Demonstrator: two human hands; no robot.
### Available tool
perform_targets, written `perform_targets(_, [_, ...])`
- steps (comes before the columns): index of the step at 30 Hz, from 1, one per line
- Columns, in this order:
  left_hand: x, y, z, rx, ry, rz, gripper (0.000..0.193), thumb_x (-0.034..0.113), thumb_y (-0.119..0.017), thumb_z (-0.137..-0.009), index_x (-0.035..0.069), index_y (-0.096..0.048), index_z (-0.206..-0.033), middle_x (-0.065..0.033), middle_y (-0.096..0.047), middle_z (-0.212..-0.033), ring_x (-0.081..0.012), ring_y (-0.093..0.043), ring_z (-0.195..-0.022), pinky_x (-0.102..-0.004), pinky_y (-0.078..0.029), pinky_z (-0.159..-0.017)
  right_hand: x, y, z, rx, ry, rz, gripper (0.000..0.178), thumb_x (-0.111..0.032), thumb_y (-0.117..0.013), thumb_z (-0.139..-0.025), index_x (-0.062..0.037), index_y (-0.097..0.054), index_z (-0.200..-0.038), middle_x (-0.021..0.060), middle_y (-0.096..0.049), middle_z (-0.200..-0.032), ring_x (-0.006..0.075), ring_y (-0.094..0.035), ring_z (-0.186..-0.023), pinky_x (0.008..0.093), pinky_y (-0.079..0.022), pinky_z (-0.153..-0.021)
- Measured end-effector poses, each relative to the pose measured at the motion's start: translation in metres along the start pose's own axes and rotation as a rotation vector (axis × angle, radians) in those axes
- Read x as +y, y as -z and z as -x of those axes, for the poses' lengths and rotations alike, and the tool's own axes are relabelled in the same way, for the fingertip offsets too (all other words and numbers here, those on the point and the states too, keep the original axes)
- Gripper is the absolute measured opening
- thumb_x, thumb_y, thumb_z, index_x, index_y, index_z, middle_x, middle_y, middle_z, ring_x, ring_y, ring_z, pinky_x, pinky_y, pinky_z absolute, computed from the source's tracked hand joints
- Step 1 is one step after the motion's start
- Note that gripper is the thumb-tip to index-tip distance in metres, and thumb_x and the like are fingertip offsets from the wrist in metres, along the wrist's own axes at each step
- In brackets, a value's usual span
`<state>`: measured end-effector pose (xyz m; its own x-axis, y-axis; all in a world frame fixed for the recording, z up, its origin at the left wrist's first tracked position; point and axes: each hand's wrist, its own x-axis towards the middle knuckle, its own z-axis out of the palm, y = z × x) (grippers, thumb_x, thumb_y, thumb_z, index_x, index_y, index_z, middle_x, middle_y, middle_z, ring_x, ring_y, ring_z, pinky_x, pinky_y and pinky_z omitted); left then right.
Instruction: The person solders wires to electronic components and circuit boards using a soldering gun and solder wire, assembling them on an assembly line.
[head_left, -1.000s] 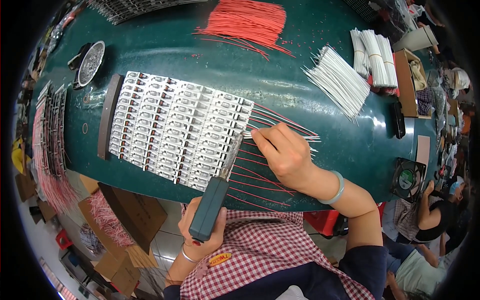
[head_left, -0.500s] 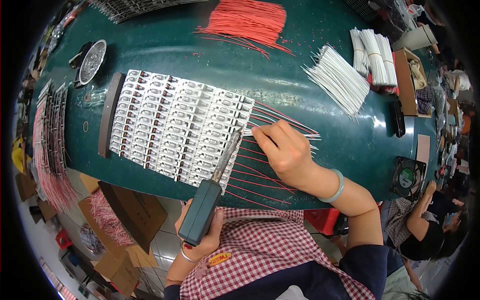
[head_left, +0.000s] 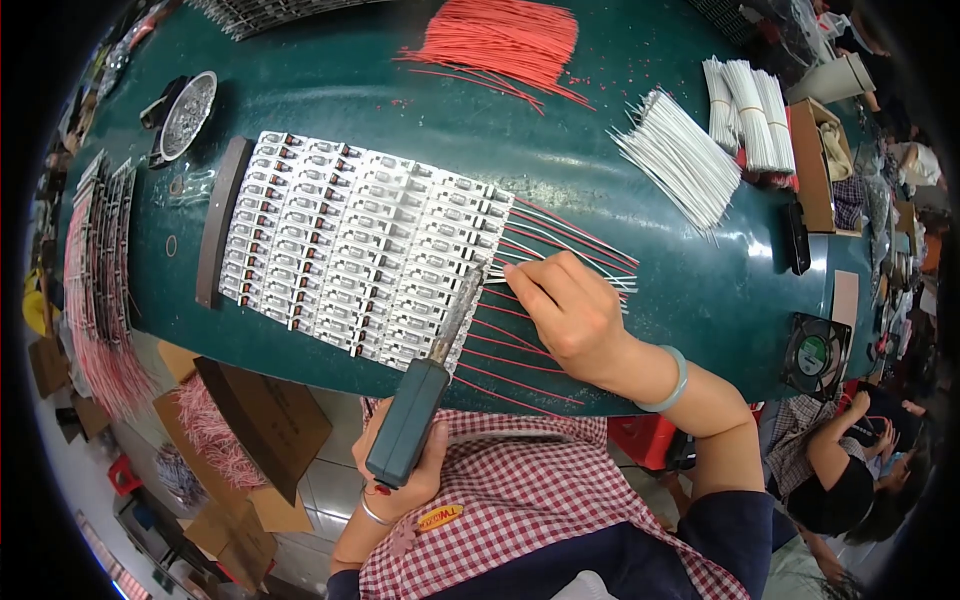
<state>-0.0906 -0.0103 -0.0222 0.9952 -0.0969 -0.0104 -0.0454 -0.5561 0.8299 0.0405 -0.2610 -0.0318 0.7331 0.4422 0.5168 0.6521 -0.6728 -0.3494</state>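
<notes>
My left hand [head_left: 424, 478] is closed round the dark green body of a soldering iron [head_left: 408, 425]. Its long metal tip reaches up to the right edge of a white panel of small circuit boards [head_left: 330, 235], where several rows of components sit. At that same edge, my right hand [head_left: 575, 318] pinches a white wire [head_left: 496, 281] between thumb and forefinger, its end close to the iron's tip. Red wires [head_left: 515, 362] stick out to the right along the panel's lower edge. Above, red and white wires run out past my right hand.
A dark bar [head_left: 224, 222] lies along the panel's left side. Loose red wires [head_left: 500, 45] and white wires [head_left: 680, 160] lie behind. A metal bowl [head_left: 190, 115] stands at the far left, a black fan [head_left: 818, 355] at the right. Wired boards [head_left: 98, 260] hang over the left edge.
Both hands have shifted slightly downward along the panel's right edge, the iron's tip moving with them. My right hand keeps its pinch on the wire.
</notes>
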Motion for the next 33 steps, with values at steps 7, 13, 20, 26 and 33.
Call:
perform_targets(7, [0.005,0.0,-0.002,-0.033,0.04,-0.001,0.024,0.003,-0.077,-0.08,-0.005,-0.07,-0.101,-0.02,-0.07,-0.101,-0.0315,-0.072,-0.081,-0.0333,-0.057,-0.069,0.0,-0.002,0.002,0.001,0.007,0.005,0.033,0.003,-0.069,-0.069,0.0074,-0.067,-0.101,0.0114,-0.066,-0.089,0.0229,-0.062,-0.073,0.0319,-0.052,-0.058])
perform_targets(13, [0.018,0.003,-0.011,-0.016,-0.046,-0.046,0.022,0.001,-0.077,-0.079,-0.004,-0.07,-0.098,-0.0179,-0.068,-0.097,-0.0308,-0.071,-0.077,-0.0326,-0.056,-0.066,-0.001,-0.001,0.001,-0.005,0.014,0.013,0.032,0.002,-0.068,-0.07,0.0073,-0.067,-0.101,0.0111,-0.066,-0.09,0.0226,-0.062,-0.074,0.0318,-0.051,-0.059])
perform_targets(20, [-0.008,-0.004,0.013,0.004,0.048,-0.054,0.023,0.007,-0.078,-0.08,-0.003,-0.071,-0.099,-0.0197,-0.069,-0.095,-0.0326,-0.07,-0.073,-0.0348,-0.057,-0.063,-0.002,0.0,0.001,-0.01,0.014,0.02,0.03,0.001,-0.069,-0.07,0.007,-0.067,-0.1,0.0109,-0.066,-0.09,0.0226,-0.062,-0.074,0.0317,-0.051,-0.059])
perform_targets(26, [-0.004,-0.002,0.009,0.048,-0.02,0.014,0.025,0.008,-0.078,-0.081,-0.004,-0.071,-0.101,-0.0214,-0.07,-0.098,-0.0346,-0.072,-0.078,-0.0362,-0.057,-0.066,-0.001,-0.005,0.002,0.025,0.014,0.027,0.032,0.002,-0.069,-0.068,0.0063,-0.067,-0.1,0.011,-0.066,-0.089,0.0229,-0.062,-0.074,0.0323,-0.051,-0.059])
perform_targets(33, [-0.01,0.002,0.018,0.033,-0.03,-0.032,0.028,0.009,-0.078,-0.081,-0.005,-0.071,-0.104,-0.0224,-0.071,-0.102,-0.0348,-0.072,-0.08,-0.0362,-0.058,-0.068,-0.009,0.0,0.004,0.039,0.019,-0.019,0.034,0.002,-0.068,-0.067,0.0069,-0.068,-0.101,0.0114,-0.066,-0.089,0.0236,-0.063,-0.074,0.0326,-0.051,-0.058])
